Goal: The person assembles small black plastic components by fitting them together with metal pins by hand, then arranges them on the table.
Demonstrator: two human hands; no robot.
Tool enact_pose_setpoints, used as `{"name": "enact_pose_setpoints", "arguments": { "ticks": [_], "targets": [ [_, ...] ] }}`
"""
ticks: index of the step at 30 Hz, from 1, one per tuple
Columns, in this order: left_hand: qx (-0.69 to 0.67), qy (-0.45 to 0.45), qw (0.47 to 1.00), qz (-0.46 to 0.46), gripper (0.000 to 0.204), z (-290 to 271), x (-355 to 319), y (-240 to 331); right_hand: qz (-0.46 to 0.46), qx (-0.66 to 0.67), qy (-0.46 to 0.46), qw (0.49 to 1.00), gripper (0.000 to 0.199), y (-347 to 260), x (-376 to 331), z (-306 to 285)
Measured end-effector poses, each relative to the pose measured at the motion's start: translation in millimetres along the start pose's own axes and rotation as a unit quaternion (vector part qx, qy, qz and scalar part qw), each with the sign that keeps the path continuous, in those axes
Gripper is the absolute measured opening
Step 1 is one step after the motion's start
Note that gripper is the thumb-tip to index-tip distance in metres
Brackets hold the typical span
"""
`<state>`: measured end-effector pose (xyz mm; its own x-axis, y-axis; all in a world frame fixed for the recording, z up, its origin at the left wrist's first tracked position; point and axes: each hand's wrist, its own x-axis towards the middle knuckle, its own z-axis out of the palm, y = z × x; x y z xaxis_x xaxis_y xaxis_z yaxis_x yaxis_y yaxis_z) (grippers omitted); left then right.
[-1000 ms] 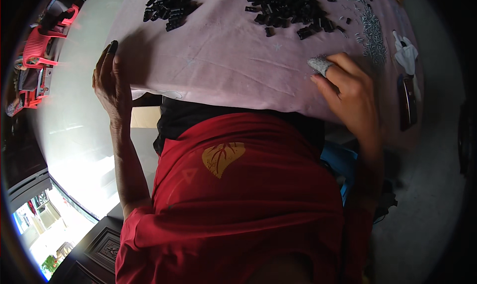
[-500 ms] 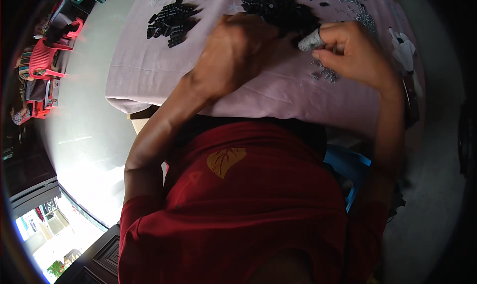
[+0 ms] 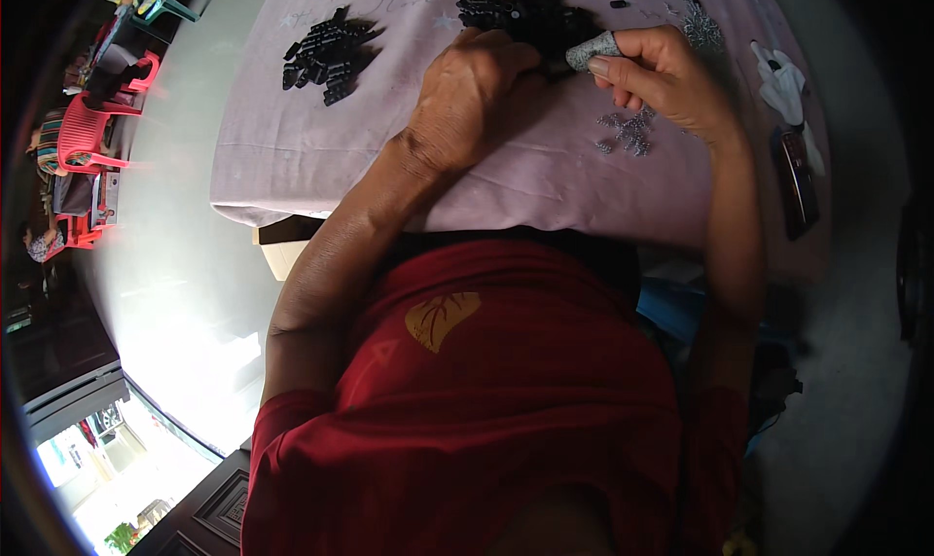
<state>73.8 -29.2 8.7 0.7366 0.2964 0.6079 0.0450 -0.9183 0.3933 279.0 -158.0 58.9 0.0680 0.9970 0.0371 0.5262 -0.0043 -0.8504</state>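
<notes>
My left hand (image 3: pixel 471 87) is curled at the near edge of a heap of black ribbed plastic pieces (image 3: pixel 530 13), its back toward me. Its fingertips are hidden, so what it grips cannot be seen. To the right of it, my right hand (image 3: pixel 657 77) pinches thumb against index finger, which wears a grey wrapping (image 3: pixel 591 52). Whatever lies in that pinch is too small or hidden to make out. The two hands nearly meet beside the heap. Below the right hand lies a small cluster of silvery metal bits (image 3: pixel 630 133) on the pink tablecloth (image 3: pixel 321 157).
A second group of black pieces (image 3: pixel 326 58) lies at the left. More silvery bits (image 3: pixel 702 26) spread at the far right. Along the right side are a white glove or cloth (image 3: pixel 781 84) and a dark phone (image 3: pixel 796 186). Red plastic chairs (image 3: pixel 86 133) stand beyond the table's left side.
My right hand has moved slightly left and away from me, closer to the left hand. The right forearm has shifted inward, showing more of the phone. The view has tilted a little.
</notes>
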Motion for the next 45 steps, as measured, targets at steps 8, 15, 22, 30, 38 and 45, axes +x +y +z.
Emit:
{"name": "enact_pose_setpoints", "arguments": {
  "ticks": [8, 15, 22, 30, 38, 45],
  "targets": [
    [-0.151, 0.084, 0.983, -0.07, 0.012, -7.0, -6.9, -5.1, 0.0, 0.013, 0.009, 1.0, 0.021, -10.7, 4.9, 8.6],
    [-0.639, 0.012, 0.697, -0.325, 0.006, -22.6, 1.3, -5.1, -0.049, 0.036, 0.006, 0.998, 0.017, -42.0, 24.0, 0.6],
    [-0.648, -0.04, 0.693, -0.312, 0.009, -27.0, -2.3, -11.5, -0.078, 0.058, 0.04, 0.994, 0.012, -25.5, 25.7, 21.7],
    [-0.214, 0.031, 0.966, -0.139, 0.018, -3.0, -4.1, -8.8, -0.03, -0.008, 0.062, 0.998, 0.016, -3.7, 20.4, -2.1],
    [-0.059, 0.003, 0.998, -0.018, 0.022, 10.9, 2.9, 1.0, -0.031, -0.009, 0.047, 0.998, 0.014, 1.9, 23.1, 1.0],
    [-0.613, 0.028, 0.719, -0.326, 0.009, -15.7, 4.6, 7.8, -0.095, 0.045, 0.105, 0.989, 0.014, -5.4, 22.6, 14.5]
  ]
}}
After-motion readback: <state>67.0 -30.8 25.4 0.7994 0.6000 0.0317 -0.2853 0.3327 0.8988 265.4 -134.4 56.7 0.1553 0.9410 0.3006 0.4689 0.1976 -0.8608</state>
